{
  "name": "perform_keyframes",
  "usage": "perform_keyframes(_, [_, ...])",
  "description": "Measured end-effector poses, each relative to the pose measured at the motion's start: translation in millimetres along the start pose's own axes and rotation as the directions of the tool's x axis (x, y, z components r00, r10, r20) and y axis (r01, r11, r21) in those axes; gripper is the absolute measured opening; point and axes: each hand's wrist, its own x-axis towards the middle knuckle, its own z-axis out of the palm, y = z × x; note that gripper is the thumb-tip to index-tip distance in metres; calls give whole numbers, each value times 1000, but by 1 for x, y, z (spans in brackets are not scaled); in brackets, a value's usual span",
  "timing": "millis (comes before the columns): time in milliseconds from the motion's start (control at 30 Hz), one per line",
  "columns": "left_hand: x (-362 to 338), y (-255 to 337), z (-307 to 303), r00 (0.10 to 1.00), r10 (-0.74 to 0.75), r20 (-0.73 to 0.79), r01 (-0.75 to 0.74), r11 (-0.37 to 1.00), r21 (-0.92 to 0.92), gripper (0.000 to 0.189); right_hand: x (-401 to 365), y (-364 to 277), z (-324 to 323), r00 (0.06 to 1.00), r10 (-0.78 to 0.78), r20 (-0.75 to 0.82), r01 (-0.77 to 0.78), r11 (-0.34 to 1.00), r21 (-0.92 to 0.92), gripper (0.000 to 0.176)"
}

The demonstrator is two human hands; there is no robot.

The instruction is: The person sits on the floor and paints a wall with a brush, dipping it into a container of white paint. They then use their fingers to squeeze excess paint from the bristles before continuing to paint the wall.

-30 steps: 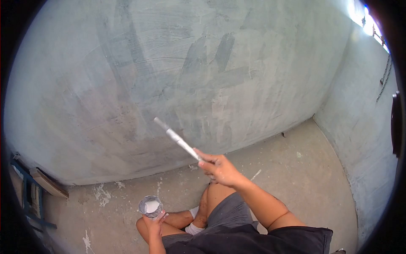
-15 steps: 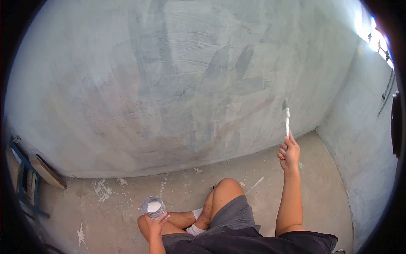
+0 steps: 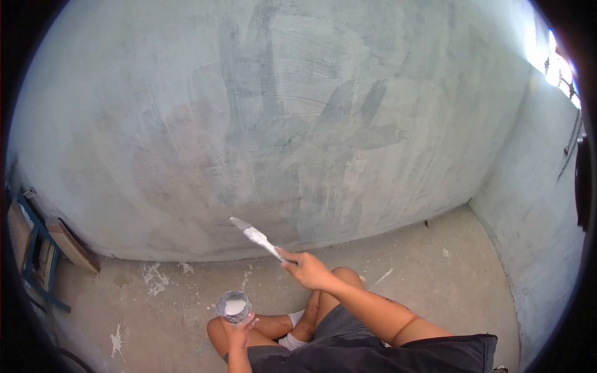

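My right hand [image 3: 305,270] is closed around the handle of a white-smeared paintbrush [image 3: 256,237], which points up and to the left. The brush tip overlaps the lower part of the grey wall [image 3: 205,149] in this view. Down by my bent knee, my left hand [image 3: 241,327] grips a small round tub [image 3: 222,302], tilted so its mouth faces me. White paint [image 3: 235,307] lies inside it. My fingers wrap the tub's near side, and its underside is hidden.
Darker brush streaks [image 3: 336,102] mark the wall. White splashes [image 3: 155,278] spot the concrete floor [image 3: 180,336]. On the left stand a blue metal frame [image 3: 38,239] and a wooden board [image 3: 71,245]. A chain [image 3: 571,149] hangs on the right wall below a bright window [image 3: 559,71].
My right hand has swung left and down with the paintbrush, from the right side toward the middle. My left hand and the tub have shifted slightly right in view.
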Motion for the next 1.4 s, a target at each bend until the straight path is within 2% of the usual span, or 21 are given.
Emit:
perform_keyframes(33, [-1,2,0,1000,2,3,-2,1000,1,85,1,2,8,986,-159,-48,158,987,-18,46])
perform_keyframes(100, [-7,6,-5,999,-38,-13,38,999,-15,80,3,-3,-7,999,-45,21,45,999,-5,47])
perform_keyframes(233, [3,-2,-30,998,-57,17,58,998,-41,76,6,-18,-79,976,82,-201,-30,967,251,47])
perform_keyframes(300, [-1,5,-24,999,-34,-9,34,999,-6,73,-3,-23,-120,929,211,-304,12,805,593,48])
perform_keyframes(333, [0,3,-26,999,-38,-6,38,999,-10,73,-8,-19,-132,897,229,-379,83,754,652,50])
perform_keyframes(433, [19,-15,-47,999,-47,21,48,998,-32,73,-25,-13,-153,826,270,-494,192,689,698,52])
perform_keyframes(500, [40,-42,-71,974,-211,81,221,965,-141,84,-31,-17,-153,795,287,-534,223,681,697,54])
perform_keyframes(600, [16,-13,-33,993,-117,35,118,992,-37,91,-29,-21,-146,707,187,-682,286,806,518,52])
perform_keyframes(633, [14,-13,-29,993,-116,34,118,992,-37,91,-21,-15,-143,657,8,-754,245,944,223,52])
perform_keyframes(667, [13,-13,-27,993,-119,16,119,992,-40,93,-13,-10,-137,618,-188,-763,180,979,-95,51])
perform_keyframes(733, [14,-11,-25,993,-115,1,115,992,-47,94,3,-5,-111,680,-285,-675,142,955,-260,50])
perform_keyframes(800, [16,-12,-27,992,-111,60,113,993,-29,96,18,16,-70,836,-210,-508,98,966,-239,51])
perform_keyframes(900, [18,-23,-33,994,-108,27,110,991,-78,87,7,-1,-24,966,-3,-258,-56,974,-221,49])
perform_keyframes(967, [15,-21,-36,993,-109,40,112,991,-70,81,2,0,-11,985,76,-156,-110,969,-222,48])
perform_keyframes(1067, [-5,-3,-28,994,-111,23,112,991,-69,69,7,18,-5,1000,-8,10,10,973,-230,48])
perform_keyframes(1133, [-6,-3,-30,994,-109,-2,108,990,-86,64,13,19,-22,992,-105,-73,97,990,-106,47])
perform_keyframes(1200, [1,-16,-46,991,-128,23,130,985,-118,66,11,-2,-62,986,59,-154,-36,989,145,44])
perform_keyframes(1267, [0,-13,-43,995,-91,28,93,992,-83,65,12,-8,-99,937,236,-256,-39,802,597,46])
perform_keyframes(1300, [-1,-13,-43,998,-59,29,60,997,-49,65,8,-9,-114,926,241,-290,47,689,723,49])
perform_keyframes(1333, [-3,-13,-43,998,-60,27,61,997,-52,65,4,-10,-124,913,253,-321,135,555,821,51])
perform_keyframes(1400, [-3,-16,-41,999,-41,11,41,996,-73,66,-8,-13,-124,870,295,-396,218,490,844,52])
